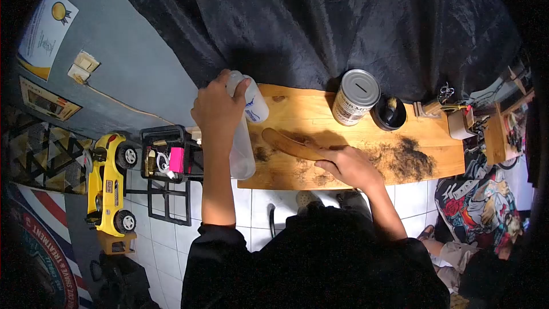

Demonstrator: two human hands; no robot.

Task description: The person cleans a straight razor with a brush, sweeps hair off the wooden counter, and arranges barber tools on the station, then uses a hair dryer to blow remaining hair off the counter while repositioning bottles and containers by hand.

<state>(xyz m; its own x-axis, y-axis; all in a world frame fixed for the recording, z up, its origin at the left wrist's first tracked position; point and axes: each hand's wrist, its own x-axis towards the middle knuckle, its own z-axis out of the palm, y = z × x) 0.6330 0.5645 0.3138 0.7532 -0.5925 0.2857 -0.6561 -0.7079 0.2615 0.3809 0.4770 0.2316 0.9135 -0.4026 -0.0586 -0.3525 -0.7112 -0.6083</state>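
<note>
My left hand is closed at the upper end of a white bottle with blue print, at the table's left end. Beside my left forearm is a translucent container, partly hidden by the arm. My right hand grips one end of a long, curved wooden brush. The brush is low over the wooden table, its underside hidden. Dark hair clippings lie scattered to the right of my right hand, with smaller patches around the brush.
A tin can with a slotted lid stands at the back, by a black bowl holding a dark brush. To the left are a black crate and a yellow toy car. A black curtain hangs behind the table.
</note>
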